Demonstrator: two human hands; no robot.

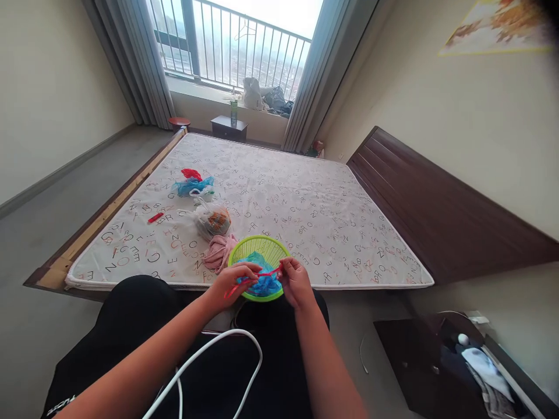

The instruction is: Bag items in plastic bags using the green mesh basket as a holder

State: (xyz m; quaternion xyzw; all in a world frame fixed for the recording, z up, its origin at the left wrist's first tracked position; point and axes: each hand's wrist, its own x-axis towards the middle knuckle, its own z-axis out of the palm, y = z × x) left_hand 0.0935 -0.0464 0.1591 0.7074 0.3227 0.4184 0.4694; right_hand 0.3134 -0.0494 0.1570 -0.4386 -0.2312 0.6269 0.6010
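A red plastic bag, drawn out into a narrow strip, is stretched between my two hands. My left hand is closed on one end, with a loose red part hanging below its fingers. Thumb and fingertips of my right hand pinch the other end. Under the strip stands a lime-green plastic basket at the mattress edge, with crumpled blue and teal plastic bags in it. A pink cloth touches the basket's left side.
On the mattress lie a stuffed clear bag, blue bags, a bunched red bag and a small folded red piece. A white cable loops over my lap. The dark headboard is at right.
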